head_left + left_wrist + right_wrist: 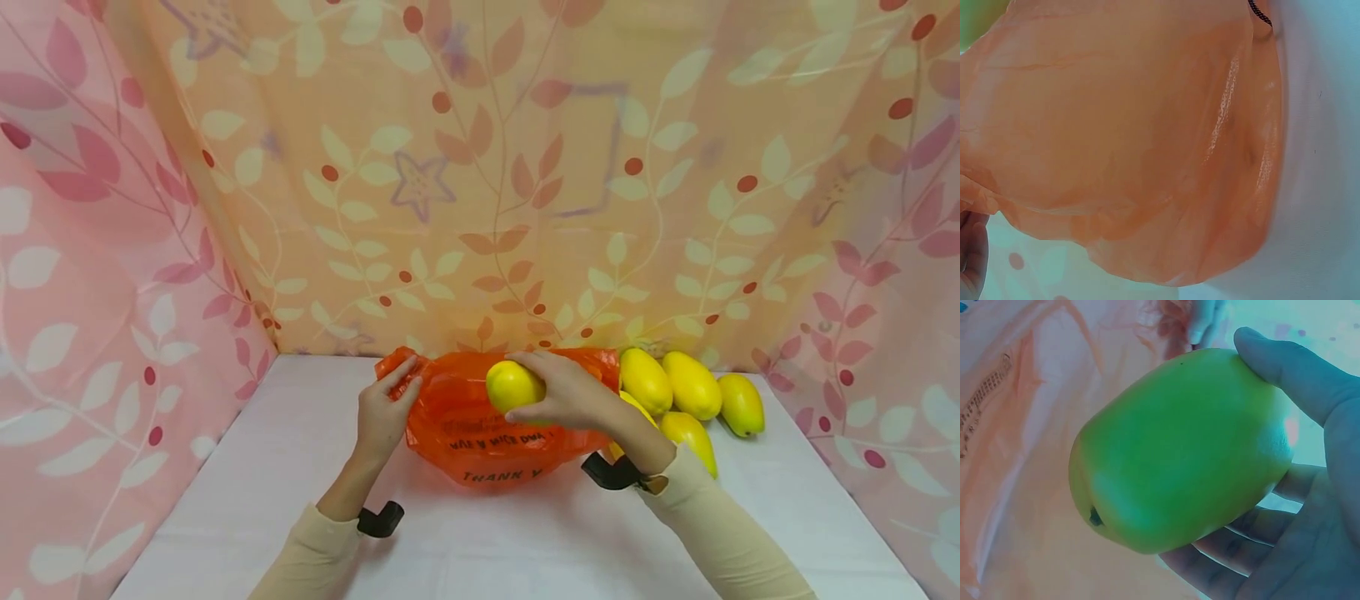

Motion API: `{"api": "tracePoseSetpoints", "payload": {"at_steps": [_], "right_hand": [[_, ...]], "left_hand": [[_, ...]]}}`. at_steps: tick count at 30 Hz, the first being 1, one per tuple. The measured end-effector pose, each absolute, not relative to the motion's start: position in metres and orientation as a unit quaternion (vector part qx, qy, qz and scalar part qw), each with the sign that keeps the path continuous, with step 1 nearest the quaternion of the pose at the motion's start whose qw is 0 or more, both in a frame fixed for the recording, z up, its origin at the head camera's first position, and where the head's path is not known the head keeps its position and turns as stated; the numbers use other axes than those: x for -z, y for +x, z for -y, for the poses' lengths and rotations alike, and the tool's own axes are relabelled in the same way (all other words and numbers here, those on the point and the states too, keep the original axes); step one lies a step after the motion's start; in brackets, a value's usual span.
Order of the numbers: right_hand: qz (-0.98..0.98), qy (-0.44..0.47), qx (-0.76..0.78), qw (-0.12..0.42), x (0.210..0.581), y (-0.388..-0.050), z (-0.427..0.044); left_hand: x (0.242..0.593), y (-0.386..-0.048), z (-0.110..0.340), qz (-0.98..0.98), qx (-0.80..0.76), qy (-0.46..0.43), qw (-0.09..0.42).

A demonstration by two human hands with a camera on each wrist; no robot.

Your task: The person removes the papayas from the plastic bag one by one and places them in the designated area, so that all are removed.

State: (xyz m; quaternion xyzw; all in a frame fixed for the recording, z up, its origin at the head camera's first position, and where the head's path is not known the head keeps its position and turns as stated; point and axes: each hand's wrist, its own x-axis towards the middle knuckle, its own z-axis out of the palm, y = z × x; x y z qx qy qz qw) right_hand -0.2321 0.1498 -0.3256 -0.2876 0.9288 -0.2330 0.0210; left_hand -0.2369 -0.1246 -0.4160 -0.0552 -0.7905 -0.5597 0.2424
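A red-orange plastic bag (495,462) with dark printed lettering stands on the white table, its mouth spread wide. My left hand (384,417) pinches the bag's left edge between thumb and fingers; in the left wrist view only part of that hand (974,253) shows beside the bag (1122,125). Above the bag's opening, my right hand (566,392) grips a yellow mango (515,387). From the right wrist view, thumb and fingers curl round the mango (1179,453), whose dark stem end points away from the palm.
Several yellow mangoes (692,385) lie on the table to the right of the bag, some partly behind the right forearm. Patterned curtains (480,183) enclose the white table (480,550) at the back and both sides. A black strap piece (381,519) sticks out from each wrist.
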Motion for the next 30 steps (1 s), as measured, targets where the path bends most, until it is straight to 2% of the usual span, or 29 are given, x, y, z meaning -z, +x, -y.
{"api": "tracePoseSetpoints", "payload": {"at_steps": [16,24,30], "right_hand": [[-0.911,-0.289,0.293,0.012,0.301,-0.229,-0.166],[-0.903,-0.281,0.322,-0.032,0.288,-0.226,-0.187],[-0.904,-0.260,0.337,-0.036,0.282,-0.222,-0.200]], "left_hand": [[0.418,-0.235,0.128,0.787,0.562,-0.052,0.250],[0.418,-0.235,0.129,0.783,0.568,-0.056,0.247],[0.408,-0.227,0.126,0.786,0.572,-0.045,0.231]]}}
